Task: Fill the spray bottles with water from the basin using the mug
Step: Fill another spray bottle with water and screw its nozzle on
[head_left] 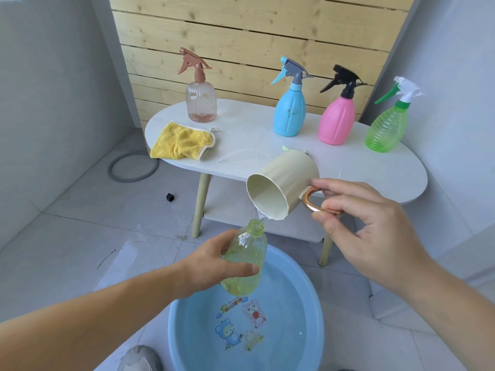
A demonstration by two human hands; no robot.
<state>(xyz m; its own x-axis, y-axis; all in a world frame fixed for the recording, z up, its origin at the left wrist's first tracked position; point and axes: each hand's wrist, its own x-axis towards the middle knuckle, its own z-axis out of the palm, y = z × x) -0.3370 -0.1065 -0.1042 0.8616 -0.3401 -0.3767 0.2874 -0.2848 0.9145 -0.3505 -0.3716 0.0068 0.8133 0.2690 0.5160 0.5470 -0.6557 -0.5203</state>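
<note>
Over the far rim of the blue basin [317, 311], the left hand [211, 263] grips the uncapped yellow-green bottle [245, 263] round its body, with the neck leaning up toward the mug [284, 183]. The right hand [369, 226] pinches the mug's copper handle between thumb and fingers and tips it steeply, lip just above the bottle's mouth. The step in hand is the pour itself, and the bottle looks largely full. The next move probably calls for levelling the mug before the neck overflows, then fetching this bottle's sprayer.

Four capped bottles stand on the white table [375, 172]: a clear ribbed bottle [201, 103] near the back left edge, then a blue bottle [289, 113], a pink bottle [337, 121] and a green bottle [387, 129] along the back toward the right end.

The stream is thin and hard to make out. Behind the mug only a thin tube [233, 154] on the table shows, likely the missing sprayer, the rest hidden. Levels in the blue and pink bottles cannot be read, and the basin's near side is cut off
</note>
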